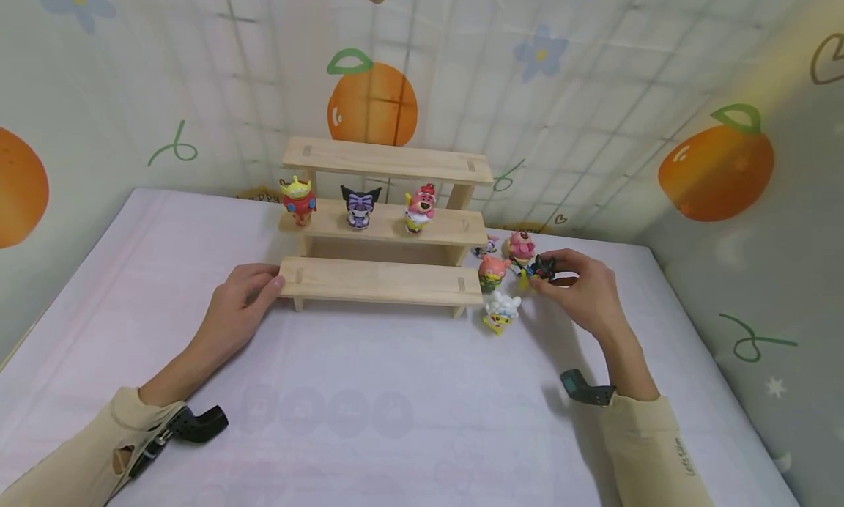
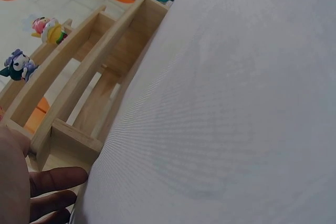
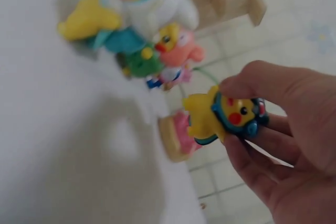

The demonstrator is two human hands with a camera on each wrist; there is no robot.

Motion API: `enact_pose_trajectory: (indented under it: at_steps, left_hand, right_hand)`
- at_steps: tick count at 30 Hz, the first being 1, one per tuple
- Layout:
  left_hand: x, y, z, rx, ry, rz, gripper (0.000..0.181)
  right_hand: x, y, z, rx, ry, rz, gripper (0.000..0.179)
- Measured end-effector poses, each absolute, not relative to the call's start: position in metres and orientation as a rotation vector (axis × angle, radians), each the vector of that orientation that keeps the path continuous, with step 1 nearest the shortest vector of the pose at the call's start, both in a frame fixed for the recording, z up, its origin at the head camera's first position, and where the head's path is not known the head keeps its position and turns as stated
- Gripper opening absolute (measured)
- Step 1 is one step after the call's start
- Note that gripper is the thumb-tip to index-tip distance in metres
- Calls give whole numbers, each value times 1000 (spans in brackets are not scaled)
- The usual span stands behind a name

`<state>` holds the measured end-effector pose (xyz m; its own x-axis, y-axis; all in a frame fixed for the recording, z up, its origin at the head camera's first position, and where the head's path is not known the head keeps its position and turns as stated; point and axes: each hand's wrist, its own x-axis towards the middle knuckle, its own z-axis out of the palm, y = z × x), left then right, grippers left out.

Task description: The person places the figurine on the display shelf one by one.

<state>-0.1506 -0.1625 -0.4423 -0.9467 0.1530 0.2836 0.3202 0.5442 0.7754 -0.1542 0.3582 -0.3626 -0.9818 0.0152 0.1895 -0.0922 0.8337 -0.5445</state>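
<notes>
At the left end of a three-tier wooden display shelf (image 1: pixel 382 280), my left hand (image 1: pixel 244 302) touches the lowest step; in the left wrist view its fingers (image 2: pixel 55 180) lie fairly straight beside the end support. My right hand (image 1: pixel 583 287) pinches a small yellow toy figure (image 3: pixel 210 114) in a dark hooded costume between thumb and fingers, to the right of the shelf. Close by stand a white-topped yellow figure (image 1: pixel 501 311), a pink-headed figure (image 1: pixel 492 271), a pink figure (image 1: pixel 521 247) and a small, partly hidden figure (image 1: pixel 486 247).
On the middle step stand a red-and-yellow figure (image 1: pixel 300 201), a black-and-purple figure (image 1: pixel 360 206) and a pink bear figure (image 1: pixel 420 208). A pale cloth (image 1: pixel 363 419) covers the table. Behind the shelf hangs a curtain (image 1: pixel 461 67) printed with oranges.
</notes>
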Motion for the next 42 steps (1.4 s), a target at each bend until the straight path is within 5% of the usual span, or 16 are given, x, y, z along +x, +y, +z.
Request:
enact_pose_trajectory:
  at_steps: [21, 42]
  left_hand:
    - [-154, -159, -443, -413, -2585, -1348, 34]
    - [-154, -163, -444, -402, -2598, -1333, 35]
  right_hand:
    - [-141, 313, -314, 72, -2605, 896, 60]
    - [-165, 267, -317, 276, -2586, 997, 54]
